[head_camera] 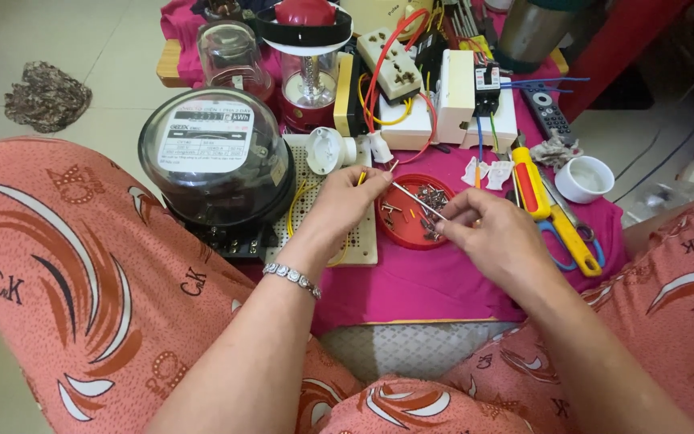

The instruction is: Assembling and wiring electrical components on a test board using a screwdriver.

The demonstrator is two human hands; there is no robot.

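The left hand (345,201) is pinching a thin yellow insulated wire (361,178). The right hand (487,233) is gripping a slim silver metal tool (415,200), its long axis slanting up-left over the round red lid of screws (395,229).

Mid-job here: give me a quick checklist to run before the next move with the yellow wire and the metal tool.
1. Left hand pinches yellow wire: ok.
2. Right hand grips thin metal tool: ok.
3. Tool tip meets wire end: cannot tell, too small.
4. Red lid of screws below the hands, within reach: ok.
5. Perforated board lies flat beside the electric meter: ok.
6. Whether the nearby wiring is live: cannot tell.
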